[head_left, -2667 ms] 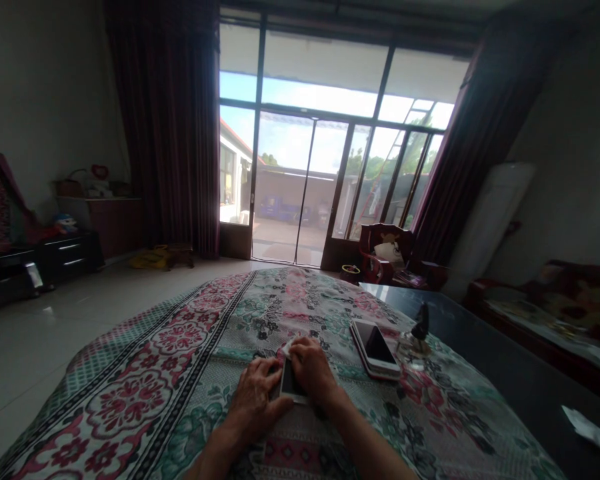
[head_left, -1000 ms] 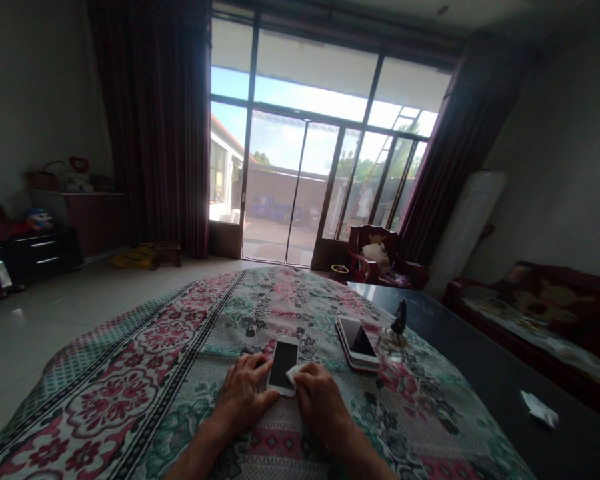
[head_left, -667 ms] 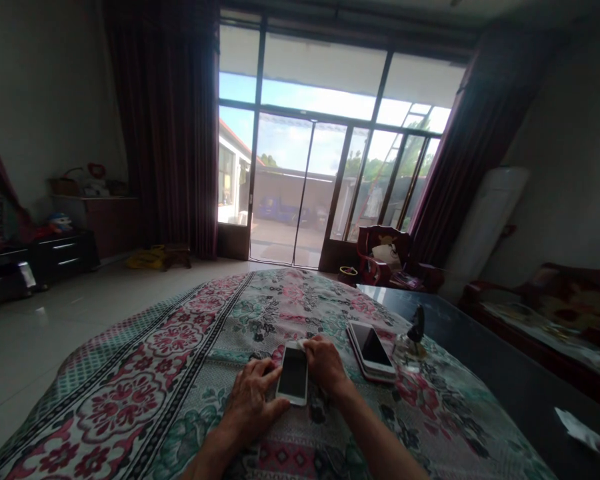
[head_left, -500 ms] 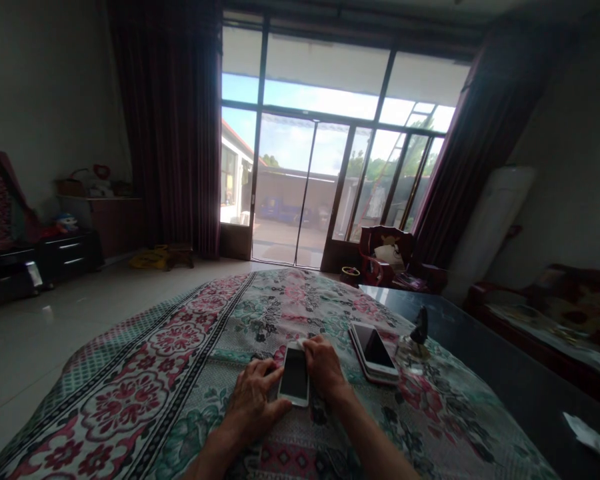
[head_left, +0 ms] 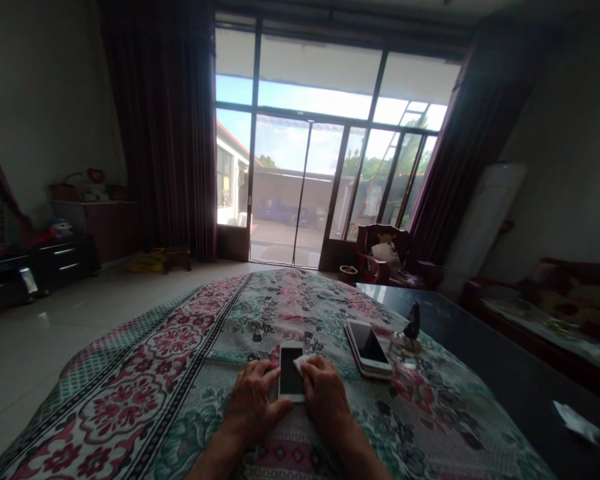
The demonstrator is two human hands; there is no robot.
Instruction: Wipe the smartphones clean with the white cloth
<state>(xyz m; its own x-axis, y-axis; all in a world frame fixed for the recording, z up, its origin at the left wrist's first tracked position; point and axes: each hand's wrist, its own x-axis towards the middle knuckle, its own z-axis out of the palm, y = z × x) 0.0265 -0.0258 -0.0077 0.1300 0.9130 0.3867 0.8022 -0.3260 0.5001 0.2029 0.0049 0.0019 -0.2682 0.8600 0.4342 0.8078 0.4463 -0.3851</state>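
A white phone with a dark screen lies flat on a flowered cloth. My left hand rests against the phone's left edge, fingers curled round its side. My right hand presses a small white wipe onto the right side of the screen, fingers bunched on the wipe.
A second phone in a pink case lies to the right, beside a small glass dish with a dark figure. A dark glossy table with a crumpled white scrap stretches right. Sliding glass doors, a wooden chair and a sofa lie beyond.
My right hand slid the wipe from the phone's top corner down toward its middle right side. My left hand stayed at the phone's left edge.
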